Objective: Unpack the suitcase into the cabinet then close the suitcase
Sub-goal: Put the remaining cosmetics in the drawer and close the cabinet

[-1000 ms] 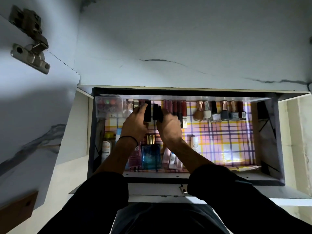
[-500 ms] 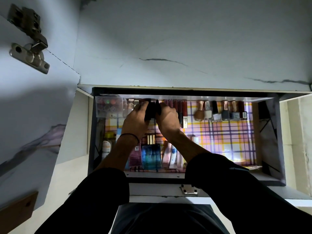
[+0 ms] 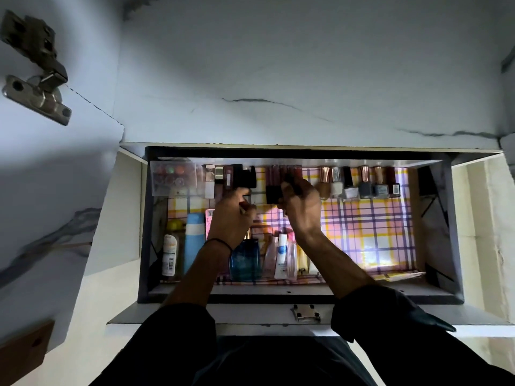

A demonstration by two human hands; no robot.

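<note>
Right grip (image 3: 302, 207) pinched a black case (image 3: 272, 195) by the shelf (image 3: 376, 218) back edge; light, stiff, slick, I judged; hold its sides.

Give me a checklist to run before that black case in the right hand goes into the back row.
1. Grip: the right hand curls round the black case. Ok.
2. Slot: the plaid liner shows bare between the black tubes and the lip gloss tubes. Ok.
3. Left hand free to steady neighbours: fingers curled, contents unclear. Cannot tell.
4. Nail polish bottles upright: ok, though the nearest stands close beside the right hand.
5. Clearance over the blue perfume bottle, right below the left wrist: cannot tell.
</note>
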